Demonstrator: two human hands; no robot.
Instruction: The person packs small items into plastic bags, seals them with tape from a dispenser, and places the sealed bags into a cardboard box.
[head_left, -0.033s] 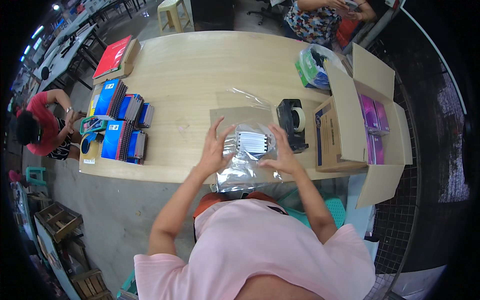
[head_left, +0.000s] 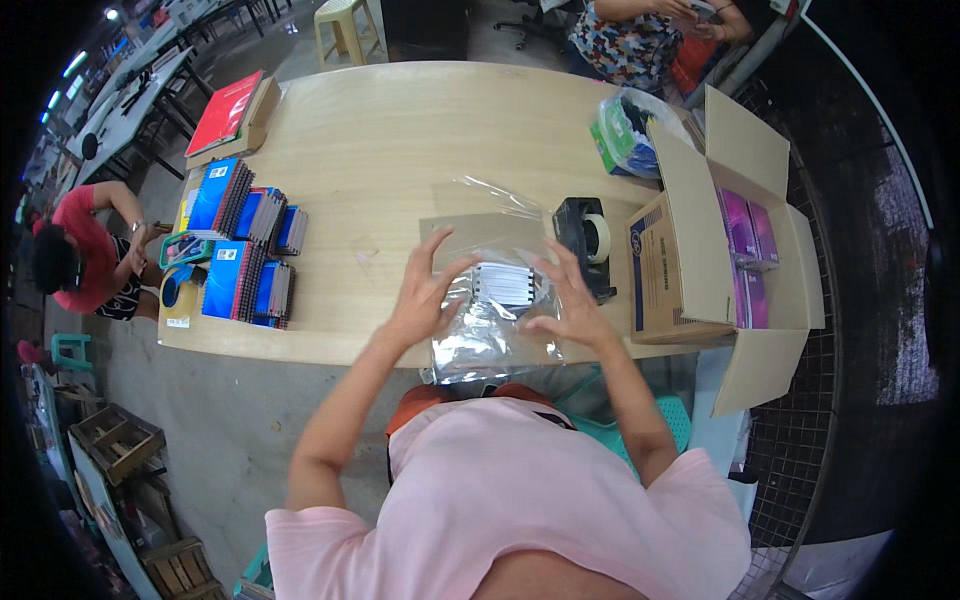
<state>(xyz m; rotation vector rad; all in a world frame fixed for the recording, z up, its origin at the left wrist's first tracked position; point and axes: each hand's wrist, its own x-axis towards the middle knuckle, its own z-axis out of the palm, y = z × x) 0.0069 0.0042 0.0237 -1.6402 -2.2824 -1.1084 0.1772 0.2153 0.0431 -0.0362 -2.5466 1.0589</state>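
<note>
Tabletop [head_left: 380, 130]: pale wood, bowed by the lens; we list it as the bearer of all that follows.
Carton [head_left: 656, 270]: brown cardboard, flaps spread, standing at the right; purple boxes [head_left: 740, 230] inside.
Blue notebooks [head_left: 228, 270]: spiral-bound, in several piles at the left end, well apart from both hands.
Clear plastic: a glossy, creased film [head_left: 475, 358] at the near edge, between the hands. We judge it light, limp and slippery, apt to cling or wrinkle; best pinched by a free edge.
Tape dispenser [head_left: 573, 235]: black, with a pale roll, just beyond the right hand and to its right.
White-edged bundle [head_left: 505, 285]: a small stack with dark bindings, lying at the film, near the middle of the near side; we cannot tell whether it is fully enclosed. We judge it compact, fairly firm and not fragile, though its layers could slide; best held by two opposite sides.
Fingers of the left hand [head_left: 425, 300]: spread and half curled at the bundle's left, thumb well parted; we see no clenching, and cannot tell whether they touch the film.
Fingers of the right hand [head_left: 578, 310]: likewise parted and curved at the bundle's right, gripping nothing we can make out; contact uncertain.
</note>
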